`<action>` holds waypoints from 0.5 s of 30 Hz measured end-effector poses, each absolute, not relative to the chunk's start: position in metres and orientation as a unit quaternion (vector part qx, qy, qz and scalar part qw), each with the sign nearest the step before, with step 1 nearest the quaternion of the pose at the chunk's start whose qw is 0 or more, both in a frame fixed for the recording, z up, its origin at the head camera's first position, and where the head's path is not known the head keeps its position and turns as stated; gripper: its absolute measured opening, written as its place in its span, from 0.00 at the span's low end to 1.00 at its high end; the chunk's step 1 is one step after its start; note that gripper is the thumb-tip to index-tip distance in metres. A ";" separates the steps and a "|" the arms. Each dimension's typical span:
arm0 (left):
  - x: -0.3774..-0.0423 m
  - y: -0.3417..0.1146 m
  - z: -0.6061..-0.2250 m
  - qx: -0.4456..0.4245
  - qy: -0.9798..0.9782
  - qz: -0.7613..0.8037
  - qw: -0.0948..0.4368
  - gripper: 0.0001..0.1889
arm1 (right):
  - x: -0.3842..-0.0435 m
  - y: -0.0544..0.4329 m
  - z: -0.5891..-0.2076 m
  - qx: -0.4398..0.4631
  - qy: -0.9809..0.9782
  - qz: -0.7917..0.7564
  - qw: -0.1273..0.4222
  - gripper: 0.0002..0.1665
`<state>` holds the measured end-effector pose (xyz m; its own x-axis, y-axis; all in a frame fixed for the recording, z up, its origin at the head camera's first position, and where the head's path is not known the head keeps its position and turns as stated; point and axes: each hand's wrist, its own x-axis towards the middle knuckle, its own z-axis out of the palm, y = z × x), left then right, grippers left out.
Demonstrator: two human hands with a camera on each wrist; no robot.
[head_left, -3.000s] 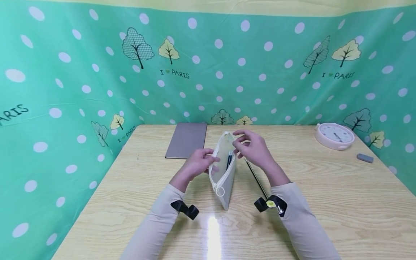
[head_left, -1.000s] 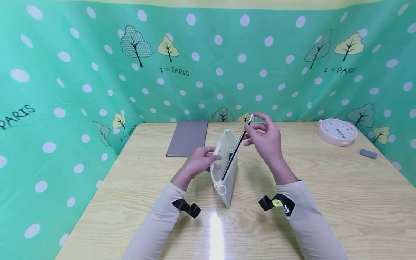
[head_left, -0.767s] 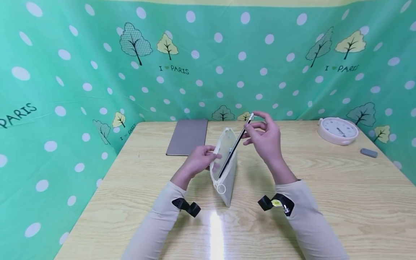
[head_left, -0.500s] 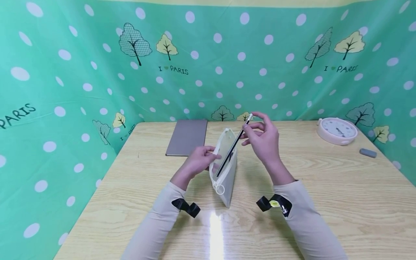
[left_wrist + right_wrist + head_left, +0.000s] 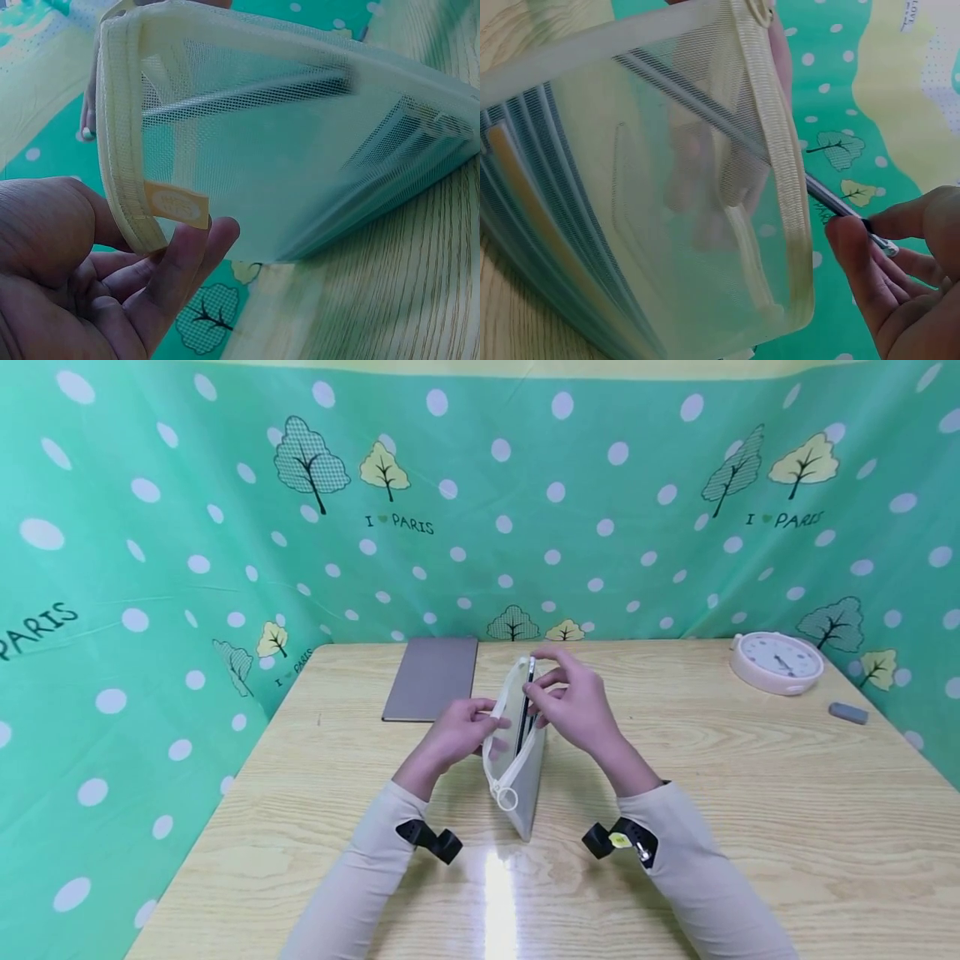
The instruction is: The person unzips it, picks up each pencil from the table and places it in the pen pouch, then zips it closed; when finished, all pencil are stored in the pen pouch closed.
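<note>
A pale mesh zip pouch stands on the table with its mouth unzipped and a ring pull at the near end. My left hand pinches the left rim, beside a small orange tag in the left wrist view. With thumb and fingers, my right hand holds a dark pencil near its eraser end. Much of that pencil is inside the pouch, seen slanting through the mesh in the right wrist view. Several other pencils, blurred by the mesh, lie along the pouch's bottom.
A grey notebook lies behind my left hand. At the far right are a pink round clock and a small grey eraser-like block. A green patterned curtain hangs along the table's back and left edges.
The pencil came off the table into my right hand. Since then that hand has moved left and down, bringing the pencil deeper into the pouch and more upright. My left hand stays put.
</note>
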<state>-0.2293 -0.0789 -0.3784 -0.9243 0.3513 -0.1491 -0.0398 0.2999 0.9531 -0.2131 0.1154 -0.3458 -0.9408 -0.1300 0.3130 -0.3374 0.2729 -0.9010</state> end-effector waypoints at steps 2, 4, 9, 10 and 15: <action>-0.229 -0.079 -0.379 0.101 0.788 0.583 0.168 0.18 | -0.213 0.114 -0.347 0.154 -0.807 0.565 0.077 0.28; -0.229 -0.079 -0.379 0.102 0.788 0.583 0.167 0.18 | -0.213 0.113 -0.347 0.154 -0.818 0.550 0.067 0.28; -0.230 -0.078 -0.380 0.101 0.789 0.583 0.166 0.18 | -0.213 0.113 -0.348 0.150 -0.836 0.525 0.060 0.27; -0.230 -0.078 -0.380 0.100 0.789 0.583 0.166 0.18 | -0.213 0.113 -0.348 0.150 -0.838 0.521 0.061 0.27; -0.229 -0.079 -0.380 0.097 0.791 0.581 0.165 0.18 | -0.213 0.113 -0.349 0.153 -0.842 0.513 0.064 0.27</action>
<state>-0.2293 -0.0789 -0.3798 -0.9265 0.3459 -0.1479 -0.0375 0.3062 0.9512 -0.2135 0.1134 -0.3488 -0.9447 -0.1921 0.2657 -0.3242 0.4269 -0.8442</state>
